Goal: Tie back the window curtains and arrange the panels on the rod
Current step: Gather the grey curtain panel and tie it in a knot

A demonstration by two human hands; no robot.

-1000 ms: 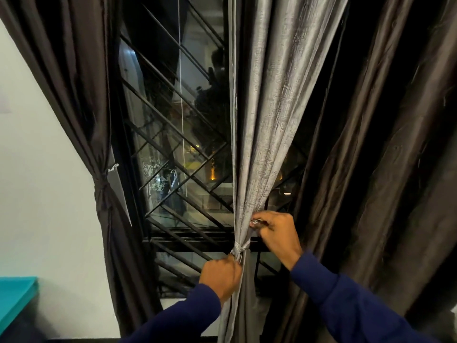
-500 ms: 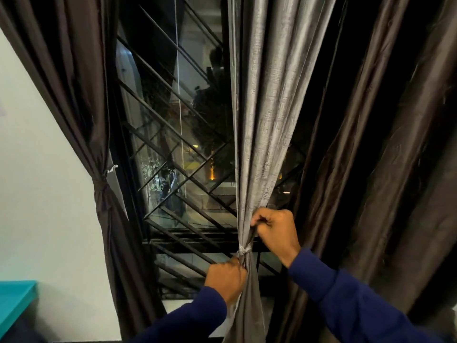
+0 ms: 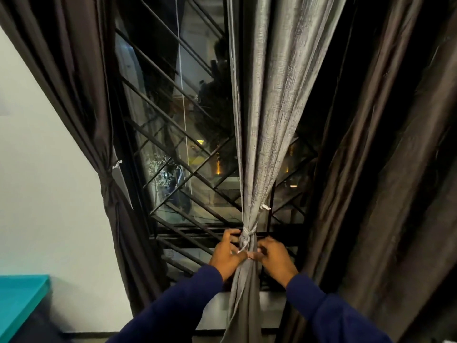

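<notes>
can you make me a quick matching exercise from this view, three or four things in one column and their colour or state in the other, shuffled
Things:
1. silver-grey curtain panel
2. dark brown curtain at left
3. ledge at lower left
4. sleeves

Descriptions:
A. teal
B. navy blue
C. knotted at the middle, both hands at the knot
D. already tied back beside the white wall

Pairs: 1-C, 2-D, 3-A, 4-B
</notes>
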